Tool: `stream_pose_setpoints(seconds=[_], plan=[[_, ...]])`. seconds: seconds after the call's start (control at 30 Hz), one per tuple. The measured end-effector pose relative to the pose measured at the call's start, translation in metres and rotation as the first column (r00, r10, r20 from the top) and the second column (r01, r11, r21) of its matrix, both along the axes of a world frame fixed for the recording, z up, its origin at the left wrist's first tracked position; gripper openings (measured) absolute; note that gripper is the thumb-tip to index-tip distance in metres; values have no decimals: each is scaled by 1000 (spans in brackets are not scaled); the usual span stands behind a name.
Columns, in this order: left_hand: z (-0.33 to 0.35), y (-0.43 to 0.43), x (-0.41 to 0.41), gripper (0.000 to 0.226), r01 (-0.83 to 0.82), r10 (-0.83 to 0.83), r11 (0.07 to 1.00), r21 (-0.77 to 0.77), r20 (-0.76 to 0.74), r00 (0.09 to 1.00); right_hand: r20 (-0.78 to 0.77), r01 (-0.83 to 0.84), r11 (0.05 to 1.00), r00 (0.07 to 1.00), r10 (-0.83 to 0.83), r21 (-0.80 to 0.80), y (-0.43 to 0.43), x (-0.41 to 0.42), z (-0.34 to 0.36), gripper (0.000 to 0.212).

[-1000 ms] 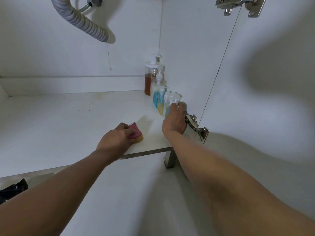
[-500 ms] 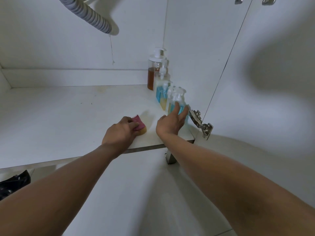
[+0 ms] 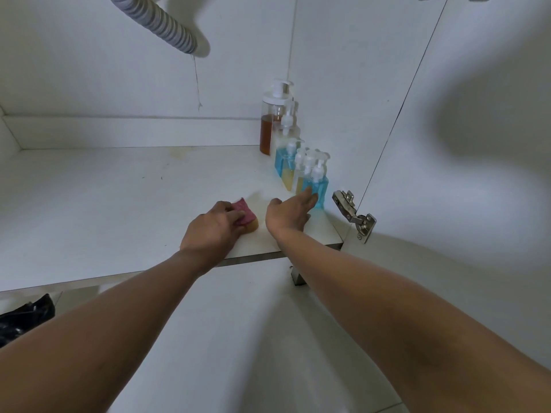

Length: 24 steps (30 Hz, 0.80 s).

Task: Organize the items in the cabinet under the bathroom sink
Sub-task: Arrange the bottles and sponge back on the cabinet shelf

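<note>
Head view shows the left hand (image 3: 214, 231) curled over the sponge (image 3: 248, 216), soft and light, best pinched by its sides, while the right hand (image 3: 287, 214), fingers straight, touches the blue pump bottle (image 3: 319, 187) just beyond it, probably slick and top-heavy, best gripped round its body.

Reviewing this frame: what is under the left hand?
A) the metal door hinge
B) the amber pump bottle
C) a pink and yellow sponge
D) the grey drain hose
C: the left hand holds the pink and yellow sponge down on the cabinet floor, with its fingers lying over the pink top.
</note>
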<state>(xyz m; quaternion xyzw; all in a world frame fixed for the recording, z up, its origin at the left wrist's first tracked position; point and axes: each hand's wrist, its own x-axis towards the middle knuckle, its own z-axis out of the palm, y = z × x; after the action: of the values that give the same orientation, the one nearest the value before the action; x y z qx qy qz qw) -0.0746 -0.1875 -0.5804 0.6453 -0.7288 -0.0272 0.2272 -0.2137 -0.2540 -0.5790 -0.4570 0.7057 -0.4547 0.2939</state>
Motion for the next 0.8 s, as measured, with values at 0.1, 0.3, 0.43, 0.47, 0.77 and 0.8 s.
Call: stream_pose_setpoints(seconds=[0.1,0.3,0.43,0.47,0.77,0.8], plan=[[-1,0,1,43,9,-9,1000,-3,-13,1000,-44,-20,1000,999,20,1,1,-6,-3,81],[1,-4,2,50,9,-2,999,39,-191,982,-29,-47,967,999,41,-249,13,-13,-1,40],[7,1,10,68,17,13,997,77,-368,930,-367,-511,855,816,447,-93,20,-18,0,26],[8,2,12,64,23,11,997,80,-403,915,-412,-572,818,761,500,-64,20,-17,-1,29],[7,-5,28,30,19,45,992,128,-479,877,-524,-596,802,694,494,-34,12,1,-7,34],[8,-7,28,32,20,29,994,106,-437,899,-511,-585,810,712,482,-51,11,3,-8,33]])
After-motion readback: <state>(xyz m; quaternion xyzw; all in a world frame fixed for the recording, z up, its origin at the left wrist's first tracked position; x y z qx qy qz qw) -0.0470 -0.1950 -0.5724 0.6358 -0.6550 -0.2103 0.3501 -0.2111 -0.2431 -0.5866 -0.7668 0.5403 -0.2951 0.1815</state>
